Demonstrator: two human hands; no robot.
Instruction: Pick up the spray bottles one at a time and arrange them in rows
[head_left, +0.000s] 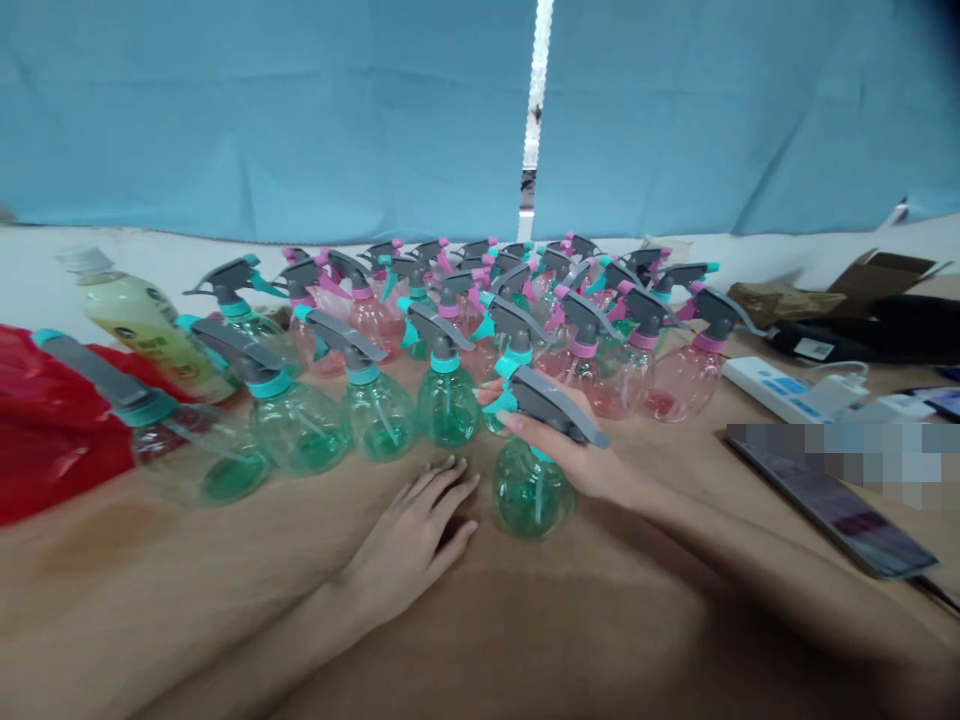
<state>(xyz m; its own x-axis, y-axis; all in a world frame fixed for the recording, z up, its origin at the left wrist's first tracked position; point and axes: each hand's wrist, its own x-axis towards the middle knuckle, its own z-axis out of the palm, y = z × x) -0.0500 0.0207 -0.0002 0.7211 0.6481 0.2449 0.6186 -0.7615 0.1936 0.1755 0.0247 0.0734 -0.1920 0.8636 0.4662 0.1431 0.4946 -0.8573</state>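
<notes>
My right hand (577,455) is closed round the neck of a green spray bottle (531,490) with a grey trigger head and teal nozzle, standing on the brown table (525,620). My left hand (416,535) lies flat and open on the table just left of that bottle, holding nothing. Directly behind both hands stand several more spray bottles: green ones (448,400) in the front row, pink ones (679,375) further back and to the right.
A red plastic bag (45,430) lies at the left, with a yellowish drink bottle (142,325) behind it. At the right are a white power strip (780,390), a dark phone (840,505), cardboard and dark items. A blue curtain hangs behind.
</notes>
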